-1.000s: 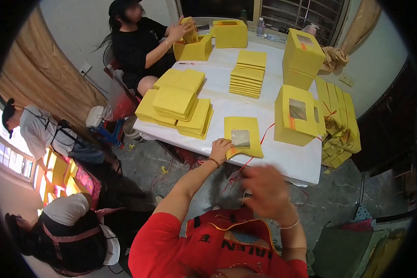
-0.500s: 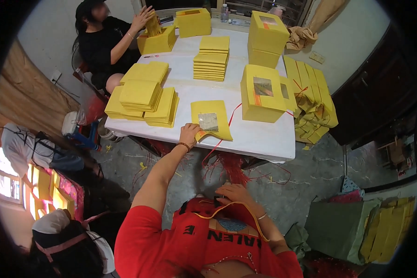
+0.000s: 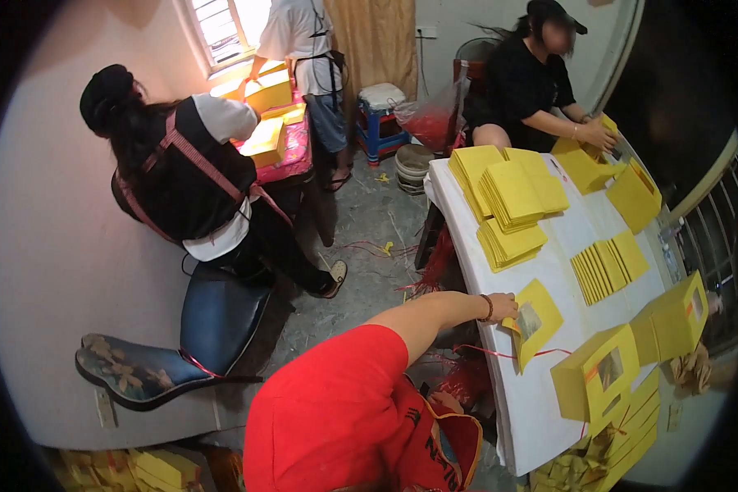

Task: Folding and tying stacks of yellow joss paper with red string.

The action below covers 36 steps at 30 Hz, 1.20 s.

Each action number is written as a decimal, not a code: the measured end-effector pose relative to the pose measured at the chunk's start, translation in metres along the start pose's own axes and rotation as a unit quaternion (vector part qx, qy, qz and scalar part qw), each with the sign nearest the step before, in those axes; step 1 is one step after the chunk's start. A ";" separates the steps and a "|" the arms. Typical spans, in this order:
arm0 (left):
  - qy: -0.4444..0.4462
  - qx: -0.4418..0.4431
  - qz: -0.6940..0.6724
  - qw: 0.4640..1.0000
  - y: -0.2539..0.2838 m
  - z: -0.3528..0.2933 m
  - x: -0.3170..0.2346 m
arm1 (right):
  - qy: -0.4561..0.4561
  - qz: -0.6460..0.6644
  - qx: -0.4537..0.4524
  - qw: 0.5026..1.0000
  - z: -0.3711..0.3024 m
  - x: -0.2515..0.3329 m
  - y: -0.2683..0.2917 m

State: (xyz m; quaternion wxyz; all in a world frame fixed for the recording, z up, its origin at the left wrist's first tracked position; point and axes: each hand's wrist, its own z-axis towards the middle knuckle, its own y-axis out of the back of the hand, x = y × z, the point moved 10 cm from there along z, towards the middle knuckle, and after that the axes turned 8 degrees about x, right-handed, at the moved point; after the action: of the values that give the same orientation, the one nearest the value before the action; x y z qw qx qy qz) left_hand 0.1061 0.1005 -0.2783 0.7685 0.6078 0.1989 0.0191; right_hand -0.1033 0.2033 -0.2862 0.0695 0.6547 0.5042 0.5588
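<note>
My left hand (image 3: 507,307) is closed on the near edge of a yellow paper piece (image 3: 547,305) with a clear window, which lies on the white-covered table (image 3: 510,392). The paper bends up slightly at its edge. My right hand (image 3: 445,401) is low at my lap, beside a small dark object that I cannot make out; its fingers are mostly hidden. A thin red ribbon (image 3: 554,352) runs by the paper. Stacks of flat yellow paper pieces (image 3: 510,195) lie beyond my left hand. A yellow box-shaped bundle with a window (image 3: 574,384) stands on the table's right side.
More yellow stacks (image 3: 603,271) and bundles (image 3: 662,316) stand on the table. A person in black (image 3: 526,90) handles yellow pieces at its far end. Two others work at a pink-covered table (image 3: 295,152). A dark padded seat (image 3: 221,316) and red strands (image 3: 467,381) are nearby.
The view has swung left, bringing the two people at the pink-covered table fully into sight. My left hand keeps its hold on the windowed paper; my right hand stays low at my lap.
</note>
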 end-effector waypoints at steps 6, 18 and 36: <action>-0.020 0.012 -0.005 1.000 0.007 0.006 -0.015 | 0.071 -0.018 -0.107 0.992 -0.045 -0.019 0.028; -0.008 -0.091 0.032 0.995 0.020 -0.020 -0.016 | 0.104 0.019 -0.160 0.981 -0.079 -0.024 0.093; -0.134 0.082 -0.162 0.974 0.041 0.018 0.001 | -0.091 0.042 -0.479 0.872 -0.069 -0.061 0.246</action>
State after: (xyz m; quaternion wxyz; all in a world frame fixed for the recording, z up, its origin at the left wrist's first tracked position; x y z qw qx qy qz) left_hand 0.1216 0.0947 -0.2363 0.7286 0.6254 0.1912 -0.2038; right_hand -0.0073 0.0067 -0.1401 0.3967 0.6101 0.1386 0.6717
